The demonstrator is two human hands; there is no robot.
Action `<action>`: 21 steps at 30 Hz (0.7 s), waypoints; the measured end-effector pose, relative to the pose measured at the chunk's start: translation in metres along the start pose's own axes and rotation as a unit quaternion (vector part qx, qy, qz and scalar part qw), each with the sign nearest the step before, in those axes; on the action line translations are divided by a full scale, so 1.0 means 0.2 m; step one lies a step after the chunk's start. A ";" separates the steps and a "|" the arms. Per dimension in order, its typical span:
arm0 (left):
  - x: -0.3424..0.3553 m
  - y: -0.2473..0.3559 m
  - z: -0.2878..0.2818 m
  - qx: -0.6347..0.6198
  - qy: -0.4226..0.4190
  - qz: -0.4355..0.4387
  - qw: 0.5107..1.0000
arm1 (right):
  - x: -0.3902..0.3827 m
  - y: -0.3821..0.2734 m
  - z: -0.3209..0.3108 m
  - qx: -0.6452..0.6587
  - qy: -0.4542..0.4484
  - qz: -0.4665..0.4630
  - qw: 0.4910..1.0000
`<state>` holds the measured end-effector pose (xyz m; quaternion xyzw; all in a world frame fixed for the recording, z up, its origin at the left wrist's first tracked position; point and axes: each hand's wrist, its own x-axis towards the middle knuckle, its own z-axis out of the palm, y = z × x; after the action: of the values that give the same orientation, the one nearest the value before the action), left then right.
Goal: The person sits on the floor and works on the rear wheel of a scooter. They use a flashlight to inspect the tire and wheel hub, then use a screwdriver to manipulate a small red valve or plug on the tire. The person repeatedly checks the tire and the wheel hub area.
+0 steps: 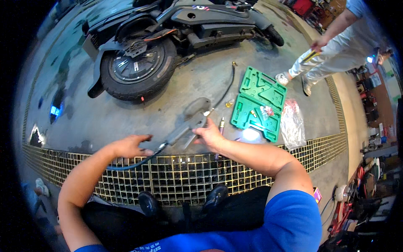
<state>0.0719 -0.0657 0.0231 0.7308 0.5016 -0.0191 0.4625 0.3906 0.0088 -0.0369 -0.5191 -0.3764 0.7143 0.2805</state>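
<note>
My right hand is closed round a grey tire inflator gun with a dark round gauge head. A short black hose with a brass end runs from its far end across the floor. From the near end a blue air hose trails left over the floor grate. My left hand hovers beside that hose, fingers spread, holding nothing. Beyond my hands a scooter lies on its side, its rear wheel facing me. I cannot make out what the gauge reads.
An open green tool case lies right of my right hand, beside a clear plastic bag. A small brass fitting sits near it. A yellow grate crosses before my feet. At the far right stands another person, holding a yellow tool.
</note>
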 end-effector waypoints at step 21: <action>-0.26 -0.02 0.45 0.146 -0.081 -0.021 0.986 | 0.25 -0.12 -0.17 0.202 -0.038 0.133 0.970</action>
<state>0.0824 -0.1651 -0.0046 0.7759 0.4695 -0.1608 0.3895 0.4090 0.0705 -0.0490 -0.4693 -0.1626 0.8258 0.2674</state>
